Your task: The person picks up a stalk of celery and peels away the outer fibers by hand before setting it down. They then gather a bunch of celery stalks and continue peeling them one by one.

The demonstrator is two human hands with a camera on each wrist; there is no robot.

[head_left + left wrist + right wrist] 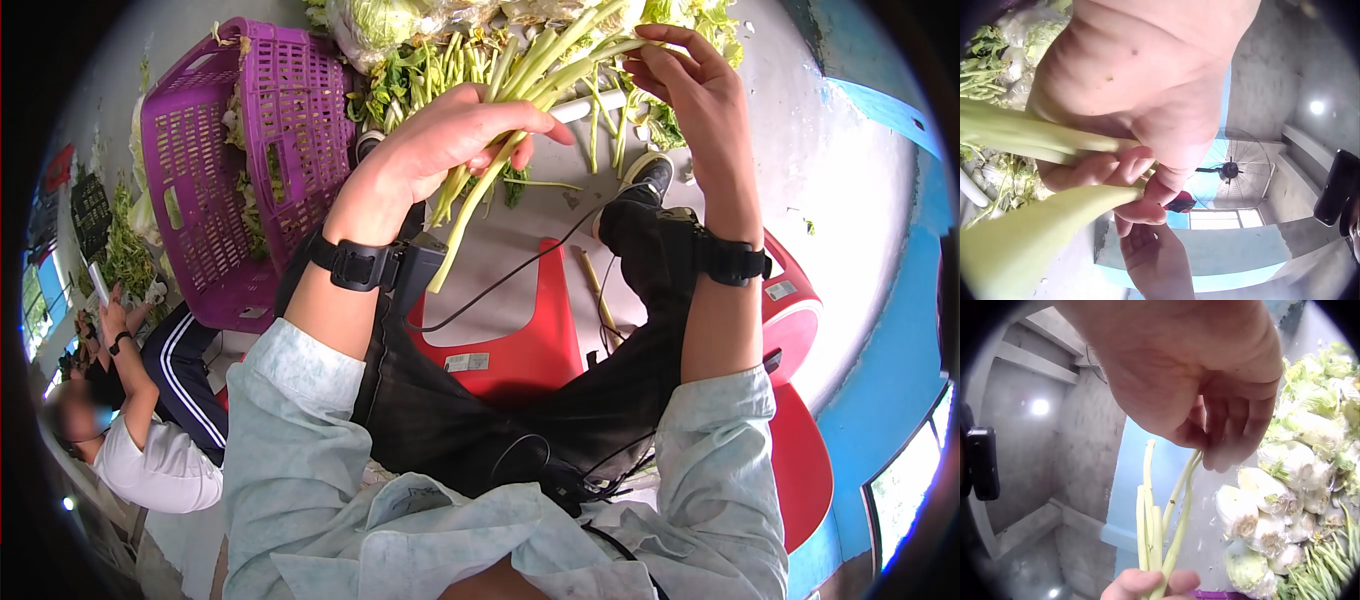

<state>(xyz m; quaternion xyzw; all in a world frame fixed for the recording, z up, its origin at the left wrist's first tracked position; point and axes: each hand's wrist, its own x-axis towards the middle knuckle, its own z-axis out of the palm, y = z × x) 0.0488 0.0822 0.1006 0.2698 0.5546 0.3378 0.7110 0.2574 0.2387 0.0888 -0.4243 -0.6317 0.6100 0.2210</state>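
Note:
My left hand (445, 140) grips a bunch of long pale green vegetable stalks (545, 70), which slants from lower left to upper right in the head view. In the left wrist view the fingers curl round the stalks (1041, 137), with one thick piece close to the camera. Up at the right end of the bunch, my right hand (705, 95) pinches the thin end of a stalk between thumb and fingers. The right wrist view shows this stalk end (1192, 461) at its fingertips, other stalk ends standing free beside it, and the left hand (1147, 584) below.
A purple plastic crate (215, 180) lies tipped on the left. Several wrapped cabbages (1266, 506) and a heap of green stalks (440, 75) lie on the floor ahead. A red stool (520, 340) stands between the legs, with a cable crossing above. Another person (150, 450) sits at the left.

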